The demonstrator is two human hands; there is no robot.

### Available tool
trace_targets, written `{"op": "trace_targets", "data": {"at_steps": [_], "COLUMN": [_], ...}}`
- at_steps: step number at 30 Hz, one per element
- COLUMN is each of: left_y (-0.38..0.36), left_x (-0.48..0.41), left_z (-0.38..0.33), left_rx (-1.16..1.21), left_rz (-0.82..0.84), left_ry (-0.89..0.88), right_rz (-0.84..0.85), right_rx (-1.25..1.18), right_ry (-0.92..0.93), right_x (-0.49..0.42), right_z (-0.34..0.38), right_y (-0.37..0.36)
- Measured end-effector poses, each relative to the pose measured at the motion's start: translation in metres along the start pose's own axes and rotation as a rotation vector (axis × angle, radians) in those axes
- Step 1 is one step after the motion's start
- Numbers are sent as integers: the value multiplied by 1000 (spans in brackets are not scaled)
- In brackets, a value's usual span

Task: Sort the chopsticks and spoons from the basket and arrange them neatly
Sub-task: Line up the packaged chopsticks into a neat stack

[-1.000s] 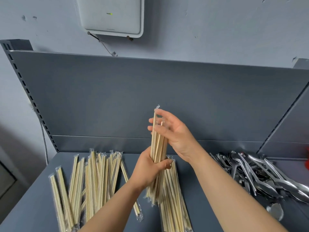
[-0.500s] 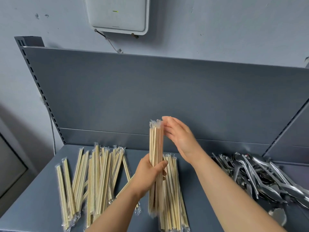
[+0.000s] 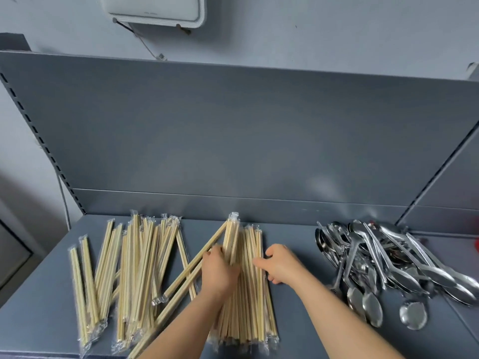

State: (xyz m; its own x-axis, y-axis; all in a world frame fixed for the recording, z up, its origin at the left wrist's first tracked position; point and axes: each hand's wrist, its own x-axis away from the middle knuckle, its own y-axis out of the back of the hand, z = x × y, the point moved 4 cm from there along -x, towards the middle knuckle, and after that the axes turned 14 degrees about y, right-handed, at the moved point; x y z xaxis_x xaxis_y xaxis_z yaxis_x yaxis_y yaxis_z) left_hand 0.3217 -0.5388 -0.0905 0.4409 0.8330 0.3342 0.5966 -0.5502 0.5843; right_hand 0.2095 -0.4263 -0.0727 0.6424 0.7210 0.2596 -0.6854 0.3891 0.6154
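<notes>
Sorting was judged well advanced, tidying much less so. The spoons (image 3: 388, 263) were heaped on the right of the grey shelf (image 3: 298, 234), well apart from all chopsticks. The heap was tangled, bowls and handles pointing all ways, so nothing was neatly arranged there yet.

The wrapped chopsticks were split into two groups. A left pile (image 3: 134, 268) was spread loosely, roughly parallel but fanned out and uneven at the ends. A middle pile (image 3: 251, 307) was squared up better, its near ends almost level. Between the two, a few stray pairs (image 3: 186, 273) were laid on a slant, crossing the left pile's edge.

The left hand (image 3: 220, 270) was placed over the middle pile, its grip closed round a small bundle (image 3: 232, 237) of wrapped pairs. The bundle's far ends were seen sticking out past the fingers, over the pile. The right hand (image 3: 282, 265) was set against the pile's right edge with fingers bent. Whether that grip was pinching a pair or only pressing the side could not be told.

The basket was not in view, so nothing was noted about its contents. Left to do, as judged: bundle to be merged into the middle pile, strays and left pile to be gathered and aligned, spoons to be straightened.
</notes>
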Motion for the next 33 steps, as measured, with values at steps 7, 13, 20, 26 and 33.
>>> {"op": "trace_targets", "data": {"at_steps": [7,13,20,26,33], "left_y": [4,17,53,71,87], "left_x": [3,5,-4,-21,-35], "left_z": [8,11,13,29,35], "left_rx": [-146,-89,-375,-537,-439], "left_rz": [-60,-57,-222,-185,-211], "left_ry": [41,-34,-126,-70,-75], "right_rz": [-14,-18,-76,-61,-60], "right_rx": [228,132,338,360,407], "right_ry": [28,78,102,96,45], "right_x": [6,7,5,-1,-6], "right_z": [-1,1,1,10,16], "right_y": [-4,-16,-12,-25,-32]}}
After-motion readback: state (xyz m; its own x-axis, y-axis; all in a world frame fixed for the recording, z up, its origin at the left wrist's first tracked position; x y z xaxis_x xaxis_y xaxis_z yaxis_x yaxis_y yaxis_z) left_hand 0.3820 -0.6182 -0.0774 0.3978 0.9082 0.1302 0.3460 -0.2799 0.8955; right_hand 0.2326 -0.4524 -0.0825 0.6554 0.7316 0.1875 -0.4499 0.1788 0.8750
